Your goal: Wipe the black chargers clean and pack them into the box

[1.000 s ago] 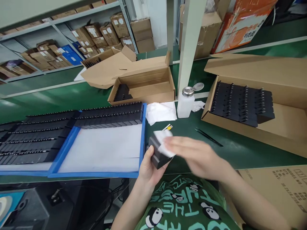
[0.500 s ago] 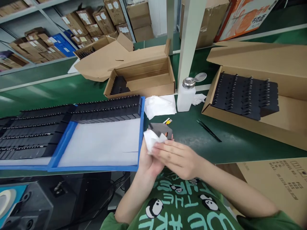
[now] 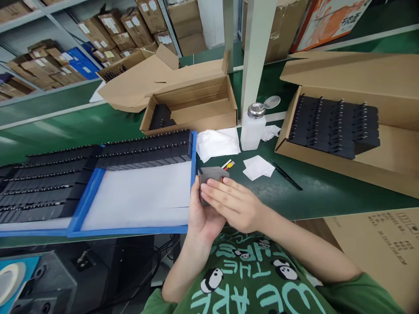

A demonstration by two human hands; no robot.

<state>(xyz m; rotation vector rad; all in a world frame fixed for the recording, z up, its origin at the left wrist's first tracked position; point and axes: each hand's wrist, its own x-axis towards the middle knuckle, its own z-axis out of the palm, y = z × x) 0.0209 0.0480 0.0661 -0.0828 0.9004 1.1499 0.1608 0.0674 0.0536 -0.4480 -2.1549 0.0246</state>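
A small dark grey block [image 3: 212,173] with wires ending in a white, red and yellow connector [image 3: 228,164] rests in my left hand [image 3: 203,220], whose fingers wrap round it. My right hand [image 3: 234,204] lies over the block's near face, its fingers together and pressed on it. Just right of the connector, a white wipe [image 3: 258,167] lies on the green table beside black tweezers [image 3: 287,175]. Behind the block is a stack of white wipes [image 3: 218,144].
A blue-edged tray [image 3: 137,230] with rows of black parts spans the left. A white pump bottle [image 3: 252,133] with a raised lid stands by the post [image 3: 257,56]. Open cardboard boxes [image 3: 203,120] with black parts sit behind and at the right [image 3: 314,163].
The white wipe has left my hands, and a wipe now lies on the table near the tweezers. My right hand is now directly on the block. The view has shifted slightly.
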